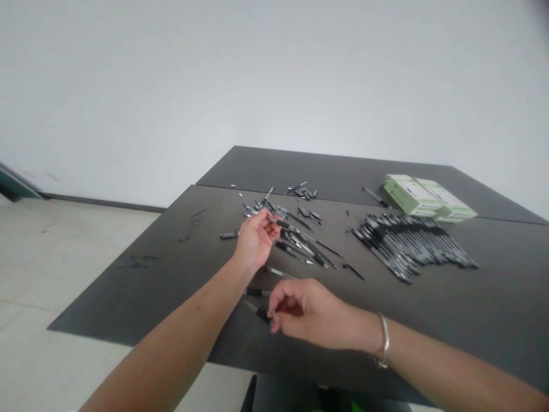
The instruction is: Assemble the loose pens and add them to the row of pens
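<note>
My left hand [256, 237] reaches out over a dark grey table [171, 269] and pinches a pen barrel [278, 222] at the near edge of a scattered heap of pen parts [295, 234]. Closer to me, my right hand [302, 309], with a silver bangle on its wrist, curls its fingers around a black-tipped pen [258, 312] lying near the table's front edge. Another pen piece [257, 292] lies just beside it, between the two hands.
A neat pile of assembled pens [412, 243] lies at the right. Behind it lie two pale green boxes [426, 198]. A second table butts on at the back. The floor drops off at the left, and a white wall stands behind.
</note>
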### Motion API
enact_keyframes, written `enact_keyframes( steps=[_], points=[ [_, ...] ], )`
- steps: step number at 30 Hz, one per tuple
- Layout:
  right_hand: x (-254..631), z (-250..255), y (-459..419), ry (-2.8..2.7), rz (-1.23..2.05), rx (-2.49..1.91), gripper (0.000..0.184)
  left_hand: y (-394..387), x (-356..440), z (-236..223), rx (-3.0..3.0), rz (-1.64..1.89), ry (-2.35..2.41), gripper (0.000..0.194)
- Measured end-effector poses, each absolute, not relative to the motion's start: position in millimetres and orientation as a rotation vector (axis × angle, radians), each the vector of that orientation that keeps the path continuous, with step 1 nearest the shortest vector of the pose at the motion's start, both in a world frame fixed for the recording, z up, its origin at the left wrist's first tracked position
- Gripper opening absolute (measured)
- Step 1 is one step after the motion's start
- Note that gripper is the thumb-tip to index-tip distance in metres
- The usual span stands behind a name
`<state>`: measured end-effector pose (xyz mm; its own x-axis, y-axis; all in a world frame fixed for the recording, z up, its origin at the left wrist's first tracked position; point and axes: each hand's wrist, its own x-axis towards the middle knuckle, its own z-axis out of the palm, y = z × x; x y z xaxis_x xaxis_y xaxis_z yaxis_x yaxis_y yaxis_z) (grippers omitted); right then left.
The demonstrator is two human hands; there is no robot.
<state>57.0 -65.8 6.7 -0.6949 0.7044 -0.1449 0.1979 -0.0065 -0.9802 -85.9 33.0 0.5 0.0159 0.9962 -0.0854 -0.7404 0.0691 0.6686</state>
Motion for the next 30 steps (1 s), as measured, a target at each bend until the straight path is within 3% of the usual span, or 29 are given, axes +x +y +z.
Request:
enact_keyframes(
  steps=[5,16,30],
  points=[
    [48.6,-7.8,-77.0,-1.977,1.673,-0.868,0.023,37.3,-76.1,-5.3,0.531,1.423,0.643,0.015],
    [69.1,7.7,-58.0,-2.359,0.914,-0.964,0.02,53.0,-48.3,-0.3,0.577,1.411,0.57,0.013],
    [92.0,-0.9,-29.9,-2.121,0.993,-1.059,0.016,37.0,-47.1,1.1,0.555,1.34,0.595,0.011]
  ],
)
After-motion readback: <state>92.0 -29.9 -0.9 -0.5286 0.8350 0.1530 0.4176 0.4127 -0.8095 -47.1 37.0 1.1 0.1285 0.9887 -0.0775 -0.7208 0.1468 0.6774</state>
